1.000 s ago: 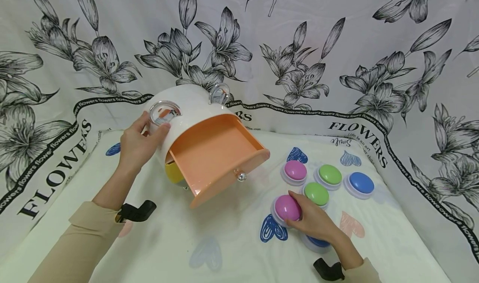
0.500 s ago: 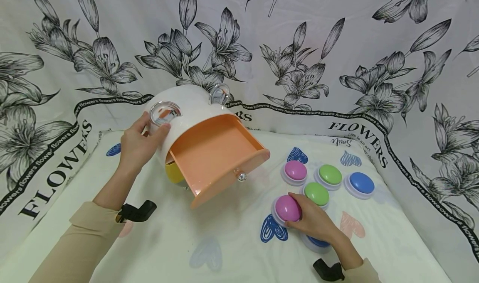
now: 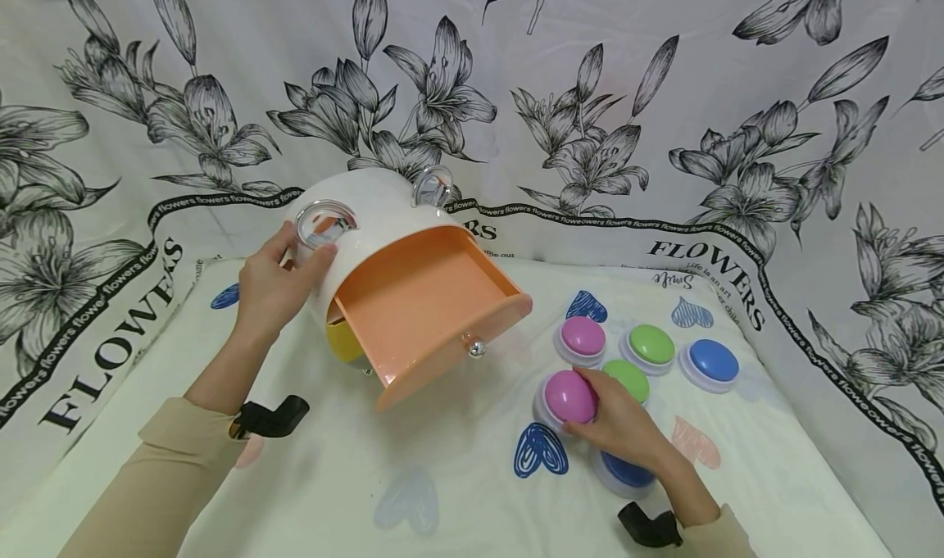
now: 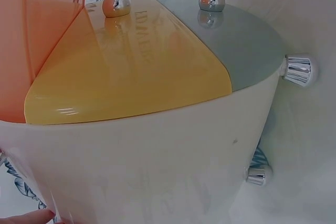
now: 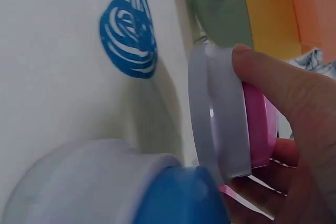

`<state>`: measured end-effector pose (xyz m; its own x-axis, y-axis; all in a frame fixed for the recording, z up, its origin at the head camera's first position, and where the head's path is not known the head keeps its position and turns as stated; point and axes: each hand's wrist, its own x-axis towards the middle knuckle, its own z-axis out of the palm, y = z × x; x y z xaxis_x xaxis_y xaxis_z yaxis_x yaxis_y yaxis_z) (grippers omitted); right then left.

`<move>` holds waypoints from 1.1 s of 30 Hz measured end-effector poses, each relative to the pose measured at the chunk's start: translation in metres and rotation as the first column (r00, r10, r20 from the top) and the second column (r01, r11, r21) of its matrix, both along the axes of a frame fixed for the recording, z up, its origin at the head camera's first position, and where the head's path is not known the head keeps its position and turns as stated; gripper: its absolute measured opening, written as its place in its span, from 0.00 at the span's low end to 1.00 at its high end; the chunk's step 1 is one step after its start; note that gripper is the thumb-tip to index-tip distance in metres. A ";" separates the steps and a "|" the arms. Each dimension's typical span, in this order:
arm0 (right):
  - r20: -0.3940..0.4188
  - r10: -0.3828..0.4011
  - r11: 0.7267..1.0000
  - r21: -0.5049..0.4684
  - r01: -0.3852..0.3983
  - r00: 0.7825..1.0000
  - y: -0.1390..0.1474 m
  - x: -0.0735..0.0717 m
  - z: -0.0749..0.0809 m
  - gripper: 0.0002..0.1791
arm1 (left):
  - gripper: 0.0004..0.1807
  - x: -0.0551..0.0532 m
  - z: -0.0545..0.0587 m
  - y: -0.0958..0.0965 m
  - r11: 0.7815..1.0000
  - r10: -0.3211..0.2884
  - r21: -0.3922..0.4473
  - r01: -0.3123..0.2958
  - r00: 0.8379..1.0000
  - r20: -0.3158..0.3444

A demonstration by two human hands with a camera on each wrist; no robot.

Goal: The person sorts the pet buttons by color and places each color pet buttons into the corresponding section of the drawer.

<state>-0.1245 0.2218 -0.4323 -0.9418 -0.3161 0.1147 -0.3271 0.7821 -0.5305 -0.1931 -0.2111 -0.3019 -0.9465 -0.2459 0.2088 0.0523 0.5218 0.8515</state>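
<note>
White cloth [image 3: 472,447] between: left grip [image 3: 274,286] holds cabinet [image 3: 369,201] (drawer [image 3: 428,304] jutting), right grip [image 3: 619,423] pink button [image 3: 569,396].

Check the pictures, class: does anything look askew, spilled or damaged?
The orange drawer juts out of the cabinet, while the yellow drawer and grey drawer sit closed. A small dark mark breaks the cabinet's plain white side; whether dirt or damage, I can't tell. No spill shows.
</note>
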 end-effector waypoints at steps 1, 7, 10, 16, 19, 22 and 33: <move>-0.002 -0.006 1.000 -0.005 0.006 1.000 0.000 -0.001 0.002 0.47 | 0.39 0.000 0.000 0.000 1.000 0.002 0.000 -0.002 1.000 0.003; -0.006 -0.038 0.998 -0.041 0.038 0.999 0.004 -0.007 0.016 0.47 | 0.40 0.001 0.001 0.001 1.000 0.013 -0.001 -0.013 1.000 0.014; -0.015 -0.039 0.997 -0.063 0.038 0.999 0.005 -0.010 0.023 0.46 | 0.39 0.001 0.001 0.001 1.000 0.013 -0.003 -0.013 1.000 0.012; -0.034 -0.053 0.996 -0.076 0.051 0.998 0.006 -0.017 0.038 0.48 | 0.40 0.001 0.001 0.001 1.000 0.013 -0.002 -0.013 1.000 0.020; -0.036 -0.078 0.996 -0.053 0.076 0.996 0.006 -0.021 0.046 0.48 | 0.40 0.001 0.001 0.000 1.000 0.012 -0.004 -0.012 1.000 0.022; -0.046 -0.089 0.995 -0.041 0.087 0.995 0.006 -0.026 0.055 0.47 | 0.40 0.000 0.000 0.000 1.000 0.013 0.000 -0.013 1.000 0.021; -0.109 -0.053 0.998 -0.052 0.047 0.993 0.003 -0.043 0.095 0.46 | 0.39 0.000 0.000 0.001 1.000 0.011 0.001 -0.011 1.000 0.003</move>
